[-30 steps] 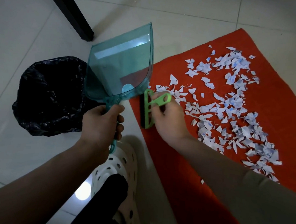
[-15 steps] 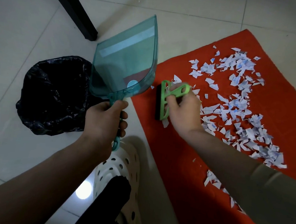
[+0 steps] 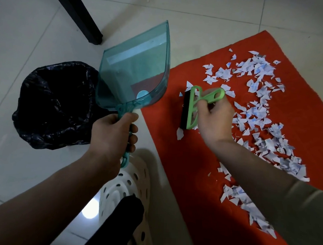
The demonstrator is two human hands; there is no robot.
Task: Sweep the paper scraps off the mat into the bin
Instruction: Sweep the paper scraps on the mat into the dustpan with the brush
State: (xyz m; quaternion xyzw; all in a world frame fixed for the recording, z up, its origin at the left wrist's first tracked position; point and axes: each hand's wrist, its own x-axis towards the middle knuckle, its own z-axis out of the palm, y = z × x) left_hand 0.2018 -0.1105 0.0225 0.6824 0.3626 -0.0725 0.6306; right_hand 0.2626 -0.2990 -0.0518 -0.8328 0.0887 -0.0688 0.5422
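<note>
A: Two hands busy? Brush (image 3: 190,110) where?
B: On mat (image 3: 196,181), right hand (image 3: 214,119) fingers curled round its handle, scraps (image 3: 259,117) beside. Long axis along mat's near-left edge.
A: Left hand (image 3: 111,136)?
B: Grips dustpan (image 3: 133,75) handle, raised beside the mat, bin (image 3: 52,104) just beyond.

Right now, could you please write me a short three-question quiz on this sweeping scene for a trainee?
1. True or false: the dustpan rests flat on the mat.
2. Which hand holds the brush?
3. The bin lies: A) left of the mat, B) on the mat, C) right of the mat.

Key:
1. False; the left hand holds it raised.
2. The right hand.
3. A.
</note>
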